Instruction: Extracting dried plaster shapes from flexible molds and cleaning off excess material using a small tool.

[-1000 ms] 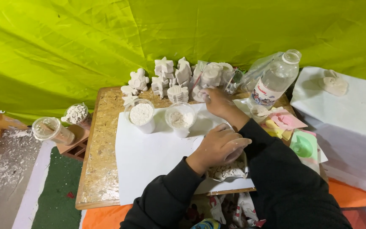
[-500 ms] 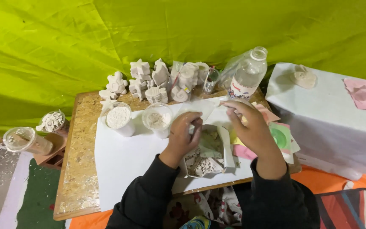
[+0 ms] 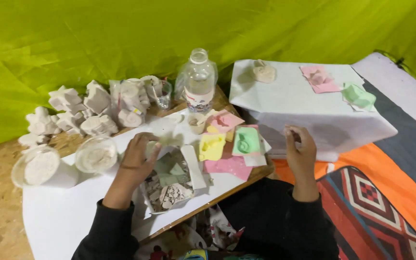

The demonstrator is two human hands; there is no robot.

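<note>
My left hand [image 3: 138,156] rests on the edge of a white paper tray [image 3: 196,171] that holds broken plaster scraps [image 3: 169,190] and pale green pieces. My right hand [image 3: 300,149] is raised off the table's right edge, fingers pinched around something small and pale; what it is I cannot tell. Between the hands lie soft moulds: a yellow mould [image 3: 212,147], a green mould [image 3: 246,141] and pink moulds [image 3: 227,166]. A small cup [image 3: 197,123] stands behind them.
White plaster figures [image 3: 95,110] crowd the table's back. Two clear tubs of white powder [image 3: 42,166] [image 3: 96,154] stand at the left. A clear plastic bottle [image 3: 199,82] stands in the middle. A white covered box [image 3: 309,106] at right carries a plaster piece and pink and green moulds.
The view has swung to the right. My right hand has moved away from the tray, out past the table's right edge. My left hand has stayed at the tray.
</note>
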